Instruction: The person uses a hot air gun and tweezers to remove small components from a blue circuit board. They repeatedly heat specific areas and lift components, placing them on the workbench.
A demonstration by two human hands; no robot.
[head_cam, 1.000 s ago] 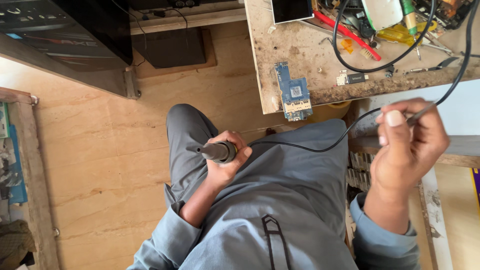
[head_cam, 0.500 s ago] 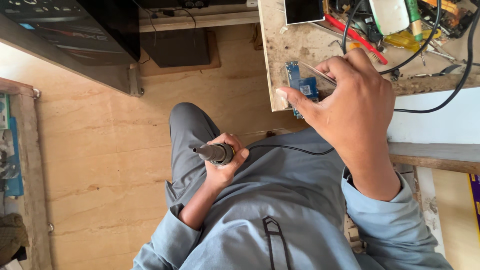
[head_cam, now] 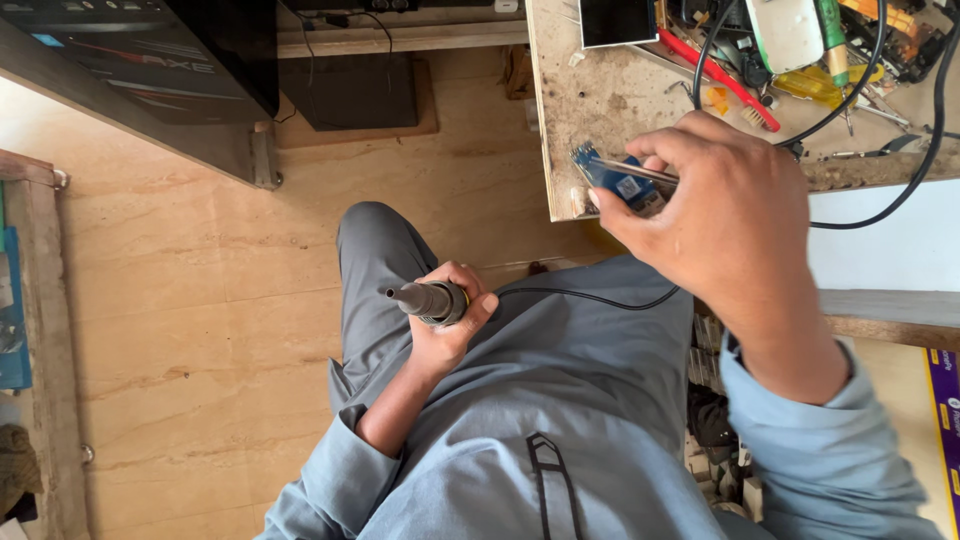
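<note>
A worn wooden frame (head_cam: 35,330) is seen at the far left edge, set against a pale, veined stone floor (head_cam: 200,330) with a smooth polish; above it, a glossy black panel (head_cam: 150,60) is angled across the upper left corner; beside that, a dark box (head_cam: 348,90) is placed on a wooden ledge. Lower in the centre, a soldering iron (head_cam: 428,300) with a grey metal barrel and a dark, rounded handle is gripped in the closed left hand (head_cam: 455,320), which is rested on a knee clad in grey-blue cloth; the tip is pointed left, and a thin black cable (head_cam: 590,298) is trailed from the handle toward the right. Further right, a small blue circuit board (head_cam: 612,180), flat and rectangular, is laid at the near edge of a rough, stained workbench (head_cam: 600,100); slim metal tweezers (head_cam: 632,170) are pinched in the right hand (head_cam: 730,230), the fingers curled shut around them and the points held over the board; whether the points touch it cannot be told. The right forearm is raised from a light blue cuff at the lower right. Beyond the hand, the bench is littered with a red-handled brush (head_cam: 720,78), black cables (head_cam: 890,60) and yellow parts.
</note>
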